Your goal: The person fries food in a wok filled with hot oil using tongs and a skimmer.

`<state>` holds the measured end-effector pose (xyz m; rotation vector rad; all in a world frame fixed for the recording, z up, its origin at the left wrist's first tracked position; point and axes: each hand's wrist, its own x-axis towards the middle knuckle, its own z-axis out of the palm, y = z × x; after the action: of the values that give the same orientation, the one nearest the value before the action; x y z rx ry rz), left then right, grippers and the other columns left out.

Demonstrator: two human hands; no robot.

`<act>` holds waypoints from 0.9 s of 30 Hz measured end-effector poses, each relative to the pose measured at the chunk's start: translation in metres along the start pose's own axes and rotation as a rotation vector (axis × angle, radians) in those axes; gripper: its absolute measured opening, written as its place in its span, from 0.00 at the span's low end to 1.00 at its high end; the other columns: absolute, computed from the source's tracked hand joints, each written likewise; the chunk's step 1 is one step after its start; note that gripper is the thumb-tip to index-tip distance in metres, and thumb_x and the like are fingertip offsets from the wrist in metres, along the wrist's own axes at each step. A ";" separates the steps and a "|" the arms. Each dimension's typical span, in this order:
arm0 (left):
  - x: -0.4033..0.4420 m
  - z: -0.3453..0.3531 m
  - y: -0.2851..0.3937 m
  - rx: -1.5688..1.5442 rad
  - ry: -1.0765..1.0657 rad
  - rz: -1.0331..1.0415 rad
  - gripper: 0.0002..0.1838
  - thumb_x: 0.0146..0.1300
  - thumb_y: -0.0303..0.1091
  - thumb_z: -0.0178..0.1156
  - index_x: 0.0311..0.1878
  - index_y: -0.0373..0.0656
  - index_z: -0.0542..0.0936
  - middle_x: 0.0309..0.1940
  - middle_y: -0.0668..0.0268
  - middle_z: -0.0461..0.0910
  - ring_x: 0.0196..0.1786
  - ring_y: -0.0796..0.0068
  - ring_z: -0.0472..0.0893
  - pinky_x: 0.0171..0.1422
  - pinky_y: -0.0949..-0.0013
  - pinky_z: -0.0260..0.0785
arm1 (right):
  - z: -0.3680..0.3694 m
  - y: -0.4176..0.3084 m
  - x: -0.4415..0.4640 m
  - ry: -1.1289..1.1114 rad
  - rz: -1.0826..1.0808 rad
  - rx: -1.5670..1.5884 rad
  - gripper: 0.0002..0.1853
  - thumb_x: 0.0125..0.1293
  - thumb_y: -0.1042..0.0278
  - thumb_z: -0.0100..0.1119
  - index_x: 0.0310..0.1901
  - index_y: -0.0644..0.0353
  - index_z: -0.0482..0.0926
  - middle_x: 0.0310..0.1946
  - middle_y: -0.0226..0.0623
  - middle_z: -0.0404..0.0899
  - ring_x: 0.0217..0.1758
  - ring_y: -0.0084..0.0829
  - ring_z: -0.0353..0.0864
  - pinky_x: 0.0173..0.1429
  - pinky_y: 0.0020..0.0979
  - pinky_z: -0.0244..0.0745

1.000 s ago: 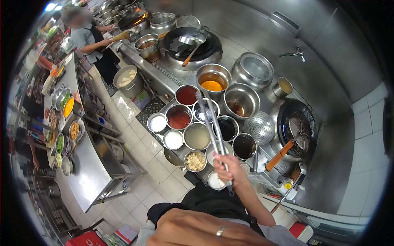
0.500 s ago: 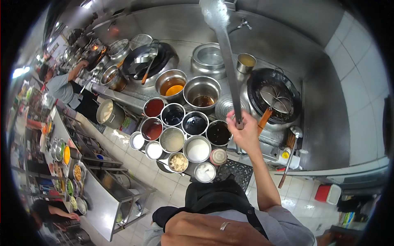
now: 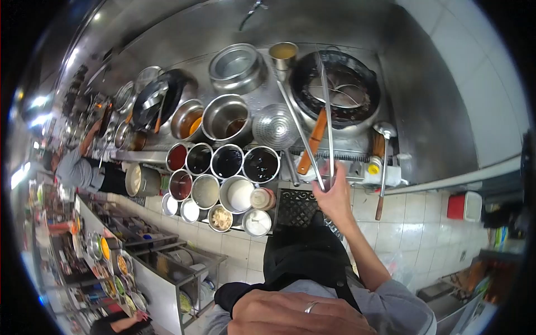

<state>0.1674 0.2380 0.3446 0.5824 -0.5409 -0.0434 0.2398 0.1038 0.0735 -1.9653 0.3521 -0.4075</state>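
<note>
My right hand (image 3: 335,195) is closed round the joined end of long metal tongs (image 3: 328,131). The two arms of the tongs spread apart, one reaching toward a metal cup (image 3: 283,52) of yellowish liquid, the other across the black wok (image 3: 368,106) of dark liquid. A wire strainer (image 3: 347,96) with a wooden handle (image 3: 314,140) rests in that wok. My left hand (image 3: 290,312), with a ring on it, lies close to the camera at the bottom. Its fingers look stretched out to the right, but the fingertips are hidden.
Sauce and seasoning pots (image 3: 227,162) stand in rows left of my right hand. Beside them sits a perforated metal ladle (image 3: 275,126). At right lie a ladle (image 3: 383,151) and a brush (image 3: 377,151). A co-worker (image 3: 81,167) stands at far left.
The view has turned, shifting the stove leftward. The tongs, held together with a white mass at their tips before, are now spread and lowered over the wok; the white mass is no longer seen.
</note>
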 end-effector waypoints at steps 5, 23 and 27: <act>-0.003 0.016 -0.014 -0.035 -0.219 -0.042 0.21 0.80 0.35 0.60 0.43 0.18 0.85 0.31 0.37 0.88 0.32 0.49 0.92 0.32 0.59 0.85 | -0.048 -0.033 0.037 -0.028 0.050 0.317 0.34 0.63 0.79 0.71 0.69 0.62 0.66 0.34 0.36 0.81 0.29 0.27 0.82 0.37 0.35 0.78; -0.043 0.050 -0.067 -0.492 -0.393 0.005 0.36 0.81 0.49 0.56 0.53 0.09 0.80 0.48 0.25 0.83 0.47 0.36 0.90 0.45 0.49 0.87 | -0.103 0.061 -0.053 0.121 -0.014 0.308 0.38 0.67 0.85 0.67 0.75 0.64 0.59 0.51 0.42 0.81 0.23 0.19 0.77 0.22 0.24 0.71; -0.043 0.053 -0.072 -0.516 -0.415 -0.013 0.36 0.81 0.49 0.57 0.52 0.10 0.80 0.47 0.25 0.83 0.46 0.37 0.90 0.45 0.49 0.87 | -0.129 0.009 -0.024 0.227 0.054 0.368 0.50 0.65 0.87 0.68 0.83 0.60 0.49 0.62 0.45 0.78 0.26 0.20 0.79 0.24 0.24 0.74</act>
<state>0.1124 0.1587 0.3230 0.0662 -0.8922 -0.3120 0.1612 0.0055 0.1130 -1.5513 0.4398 -0.6171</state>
